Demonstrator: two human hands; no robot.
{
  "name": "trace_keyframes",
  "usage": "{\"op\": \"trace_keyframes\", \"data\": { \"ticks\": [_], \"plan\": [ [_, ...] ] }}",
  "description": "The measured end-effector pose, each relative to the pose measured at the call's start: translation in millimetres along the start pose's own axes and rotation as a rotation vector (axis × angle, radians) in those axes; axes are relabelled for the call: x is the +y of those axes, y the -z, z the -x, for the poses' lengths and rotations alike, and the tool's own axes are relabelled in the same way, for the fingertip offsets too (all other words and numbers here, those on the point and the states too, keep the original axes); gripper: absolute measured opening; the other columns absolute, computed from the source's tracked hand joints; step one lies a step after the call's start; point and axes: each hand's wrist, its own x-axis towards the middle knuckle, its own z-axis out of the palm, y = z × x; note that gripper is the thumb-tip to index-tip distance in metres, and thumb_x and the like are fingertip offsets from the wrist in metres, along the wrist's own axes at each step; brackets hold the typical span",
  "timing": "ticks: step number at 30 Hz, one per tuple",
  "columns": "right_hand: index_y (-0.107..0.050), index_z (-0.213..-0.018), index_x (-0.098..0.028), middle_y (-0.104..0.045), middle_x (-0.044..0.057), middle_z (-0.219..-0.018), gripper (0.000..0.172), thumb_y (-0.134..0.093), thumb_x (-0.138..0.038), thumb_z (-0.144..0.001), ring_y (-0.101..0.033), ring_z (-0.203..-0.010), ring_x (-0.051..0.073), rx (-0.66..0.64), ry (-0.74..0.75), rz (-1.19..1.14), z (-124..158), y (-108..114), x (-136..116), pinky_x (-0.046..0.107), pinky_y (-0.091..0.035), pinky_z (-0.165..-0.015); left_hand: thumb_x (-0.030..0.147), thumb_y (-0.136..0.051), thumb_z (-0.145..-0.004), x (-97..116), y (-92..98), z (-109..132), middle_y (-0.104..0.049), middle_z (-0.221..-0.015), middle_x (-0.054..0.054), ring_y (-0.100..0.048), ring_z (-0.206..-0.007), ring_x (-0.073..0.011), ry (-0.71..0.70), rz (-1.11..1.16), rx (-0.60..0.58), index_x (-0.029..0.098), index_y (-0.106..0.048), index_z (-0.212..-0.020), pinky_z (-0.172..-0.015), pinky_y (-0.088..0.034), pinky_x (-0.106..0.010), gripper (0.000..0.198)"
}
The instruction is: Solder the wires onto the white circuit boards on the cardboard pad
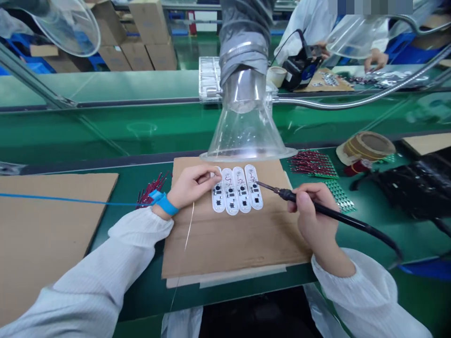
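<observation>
Several white oblong circuit boards (237, 189) lie side by side on a cardboard sheet (232, 234). My left hand (195, 184) rests at the left end of the row, fingers pinched on a thin solder wire (189, 227) that trails down over the cardboard. A blue wrist strap (162, 202) circles that wrist. My right hand (312, 209) grips a black soldering iron (331, 215) like a pen, its tip at the rightmost board. A clear fume funnel (246, 131) hangs just above the boards.
Red wire bundles (153, 187) lie left of the cardboard, more red wires on green boards (312, 163) to the right, beside tape rolls (364, 148). A large cardboard sheet (45, 225) covers the left bench. Across the green conveyor (141, 126) another person's hand (376, 58) works.
</observation>
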Motion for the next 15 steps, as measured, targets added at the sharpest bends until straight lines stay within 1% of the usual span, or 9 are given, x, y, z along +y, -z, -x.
{"op": "trace_keyframes", "data": {
  "ticks": [2,3,4,5,7,9,11,13,15],
  "plan": [
    [-0.066,-0.094,-0.025,-0.064,-0.002,-0.067,0.028,-0.069,-0.049,-0.107,-0.061,-0.055,0.016,0.05,-0.054,0.013,21,16,-2,0.03,-0.05,-0.054,0.033,-0.066,-0.107,18,-10.3,3,-0.06,-0.064,0.004,-0.043,-0.053,-0.01,-0.04,0.007,-0.11,0.021,-0.075,-0.097,-0.055,-0.038,-0.024,0.018],
    [-0.067,-0.094,-0.024,-0.064,-0.002,-0.067,0.028,-0.07,-0.048,-0.107,-0.061,-0.055,0.016,0.077,-0.084,0.016,31,23,-2,0.029,-0.05,-0.054,0.033,-0.064,-0.109,26,-15.9,4,-0.066,-0.07,0.003,-0.046,-0.054,-0.0098,-0.074,-0.008,-0.162,0.022,-0.074,-0.097,-0.056,-0.039,-0.024,0.02],
    [-0.067,-0.094,-0.024,-0.064,-0.002,-0.067,0.027,-0.07,-0.048,-0.107,-0.061,-0.054,0.016,0.106,-0.114,0.01,41,29,-1,0.029,-0.05,-0.053,0.033,-0.062,-0.11,32,-21.1,7,-0.069,-0.072,0.002,-0.048,-0.054,-0.0095,-0.105,-0.03,-0.198,0.022,-0.073,-0.097,-0.056,-0.04,-0.024,0.02],
    [-0.068,-0.094,-0.024,-0.064,-0.003,-0.067,0.027,-0.07,-0.048,-0.107,-0.061,-0.053,0.016,0.136,-0.141,-0.004,49,33,-1,0.029,-0.049,-0.052,0.032,-0.06,-0.11,37,-25.8,9,-0.068,-0.072,0.003,-0.048,-0.053,-0.0092,-0.122,-0.052,-0.213,0.022,-0.071,-0.097,-0.056,-0.039,-0.024,0.02],
    [-0.067,-0.094,-0.024,-0.063,-0.003,-0.065,0.028,-0.069,-0.048,-0.107,-0.06,-0.051,0.015,0.178,-0.175,-0.039,59,35,0,0.028,-0.048,-0.05,0.029,-0.06,-0.108,42,-32.2,11,-0.059,-0.065,0.007,-0.043,-0.048,-0.0088,-0.118,-0.07,-0.219,0.023,-0.064,-0.097,-0.052,-0.036,-0.023,0.013],
    [-0.066,-0.093,-0.024,-0.062,-0.004,-0.063,0.029,-0.068,-0.049,-0.108,-0.059,-0.05,0.015,0.182,-0.187,-0.063,62,32,0,0.026,-0.047,-0.049,0.024,-0.058,-0.104,44,-34.8,11,-0.051,-0.062,0.01,-0.04,-0.046,-0.0084,-0.096,-0.061,-0.226,0.023,-0.057,-0.099,-0.049,-0.033,-0.022,0.005],
    [-0.065,-0.092,-0.024,-0.062,-0.004,-0.062,0.031,-0.067,-0.05,-0.108,-0.059,-0.05,0.014,0.162,-0.188,-0.078,60,27,1,0.025,-0.046,-0.048,0.02,-0.057,-0.101,43,-35.2,9,-0.049,-0.062,0.011,-0.041,-0.045,-0.008,-0.105,-0.065,-0.233,0.024,-0.055,-0.1,-0.048,-0.033,-0.021,0.005],
    [-0.064,-0.091,-0.024,-0.061,-0.005,-0.062,0.032,-0.066,-0.051,-0.108,-0.058,-0.049,0.013,0.136,-0.192,-0.086,57,22,2,0.024,-0.046,-0.047,0.018,-0.057,-0.101,42,-35.4,7,-0.049,-0.062,0.011,-0.043,-0.046,-0.0079,-0.136,-0.091,-0.197,0.024,-0.055,-0.099,-0.048,-0.034,-0.02,0.006],
    [-0.064,-0.09,-0.024,-0.06,-0.005,-0.062,0.033,-0.066,-0.052,-0.108,-0.057,-0.049,0.013,0.124,-0.196,-0.081,57,20,3,0.024,-0.046,-0.047,0.018,-0.057,-0.101,42,-36.5,7,-0.049,-0.062,0.01,-0.045,-0.048,-0.008,-0.16,-0.106,-0.126,0.024,-0.056,-0.097,-0.049,-0.035,-0.02,0.007]
  ]
}}
